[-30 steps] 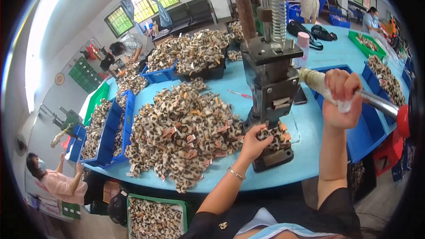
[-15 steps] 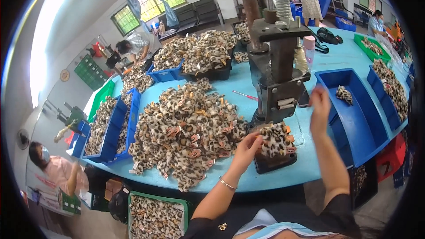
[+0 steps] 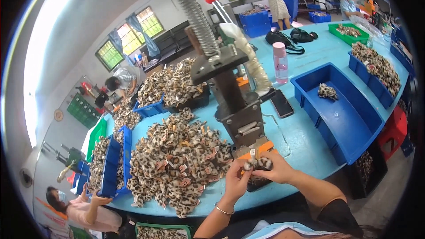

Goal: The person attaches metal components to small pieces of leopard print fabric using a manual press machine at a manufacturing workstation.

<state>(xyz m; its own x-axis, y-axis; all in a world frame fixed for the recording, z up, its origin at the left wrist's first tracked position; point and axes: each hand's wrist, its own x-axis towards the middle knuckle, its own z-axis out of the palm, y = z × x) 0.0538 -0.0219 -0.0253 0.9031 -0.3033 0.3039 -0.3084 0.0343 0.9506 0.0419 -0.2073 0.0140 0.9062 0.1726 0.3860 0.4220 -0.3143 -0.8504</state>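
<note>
A small leopard-print plush piece (image 3: pixel 261 164) with a white tag is pinched between my two hands, just in front of a dark metal hand press (image 3: pixel 242 126). My left hand (image 3: pixel 236 179) grips its left side with thumb and fingers. From the right, my right hand (image 3: pixel 278 169) closes on its other side. An orange block (image 3: pixel 265 146) shows at the foot of the press behind my fingers. The press base is partly hidden beneath my hands. A large heap of similar plush pieces (image 3: pixel 175 163) lies close to my left hand.
A blue bin (image 3: pixel 354 126) with one plush piece stands at the right, beside a fuller blue bin (image 3: pixel 374 79). A phone (image 3: pixel 282 104) and a pink bottle (image 3: pixel 280 64) are behind the press. At the left, a person in pink (image 3: pixel 90 210) touches another blue bin (image 3: pixel 110 168).
My right hand has come down from beside the press to join my left at the plush piece. The view has tilted. The person at the left now reaches to a bin.
</note>
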